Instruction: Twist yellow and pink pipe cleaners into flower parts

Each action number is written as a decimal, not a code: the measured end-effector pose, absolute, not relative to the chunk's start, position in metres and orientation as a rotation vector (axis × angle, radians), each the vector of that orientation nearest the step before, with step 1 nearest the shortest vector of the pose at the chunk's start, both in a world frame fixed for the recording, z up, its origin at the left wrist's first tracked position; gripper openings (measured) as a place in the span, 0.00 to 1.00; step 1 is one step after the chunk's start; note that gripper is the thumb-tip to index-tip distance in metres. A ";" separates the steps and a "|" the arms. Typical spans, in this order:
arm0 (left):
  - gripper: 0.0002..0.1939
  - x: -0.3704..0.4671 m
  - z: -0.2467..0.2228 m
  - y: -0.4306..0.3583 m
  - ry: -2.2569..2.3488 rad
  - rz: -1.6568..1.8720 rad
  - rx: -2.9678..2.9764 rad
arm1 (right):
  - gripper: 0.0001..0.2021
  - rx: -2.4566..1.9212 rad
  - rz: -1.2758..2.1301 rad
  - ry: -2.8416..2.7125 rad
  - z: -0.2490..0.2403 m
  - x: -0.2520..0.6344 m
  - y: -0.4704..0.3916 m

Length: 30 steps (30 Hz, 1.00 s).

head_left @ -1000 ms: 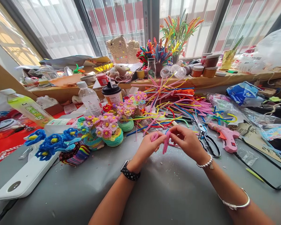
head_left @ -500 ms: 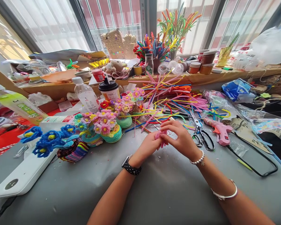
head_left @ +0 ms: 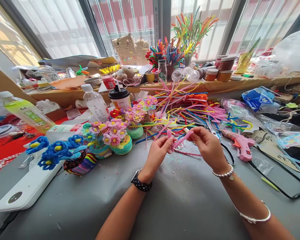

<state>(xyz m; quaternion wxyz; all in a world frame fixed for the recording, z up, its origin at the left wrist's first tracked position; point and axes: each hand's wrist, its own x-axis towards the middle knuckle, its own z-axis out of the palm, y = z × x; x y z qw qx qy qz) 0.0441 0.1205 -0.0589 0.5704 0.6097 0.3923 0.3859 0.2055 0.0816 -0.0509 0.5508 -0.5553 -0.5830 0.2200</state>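
Observation:
A pink pipe cleaner (head_left: 178,143), bent into loops at its left part, stretches between my two hands above the grey table. My left hand (head_left: 160,151) pinches the looped part between thumb and fingers. The other end is gripped in the fingertips of my right hand (head_left: 208,146). Behind my hands lies a pile of loose coloured pipe cleaners (head_left: 190,103). Scissors (head_left: 228,153) are partly hidden behind my right hand.
To the right is a pink glue gun (head_left: 242,145) with a black cord. Pink flowers (head_left: 115,133) and blue flowers (head_left: 56,151) in small pots stand left of my hands, near a plastic bottle (head_left: 96,103) and a lidded cup (head_left: 120,98). A white device (head_left: 22,188) lies at far left.
My hands were close together over the pink piece; my right hand has moved right, drawing one end of it outward. The view has shifted slightly.

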 end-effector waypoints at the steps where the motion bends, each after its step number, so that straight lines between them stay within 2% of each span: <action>1: 0.16 0.044 -0.059 0.120 0.938 0.936 1.449 | 0.07 -1.328 0.478 -1.395 -0.050 0.206 0.081; 5: 0.15 0.044 -0.059 0.119 0.948 0.967 1.536 | 0.08 -1.363 0.343 -1.473 -0.046 0.206 0.078; 11: 0.14 0.045 -0.060 0.115 0.858 0.839 1.637 | 0.08 -1.316 0.389 -1.615 -0.048 0.196 0.077; 20: 0.15 0.046 -0.058 0.117 1.001 0.901 1.626 | 0.07 -1.270 -0.096 -1.693 -0.056 0.194 0.080; 24: 0.16 0.046 -0.055 0.116 0.852 0.695 1.611 | 0.08 -1.262 0.007 -1.671 -0.058 0.189 0.079; 30: 0.17 0.044 -0.052 0.116 0.815 0.618 1.565 | 0.10 -1.249 0.223 -1.610 -0.058 0.185 0.078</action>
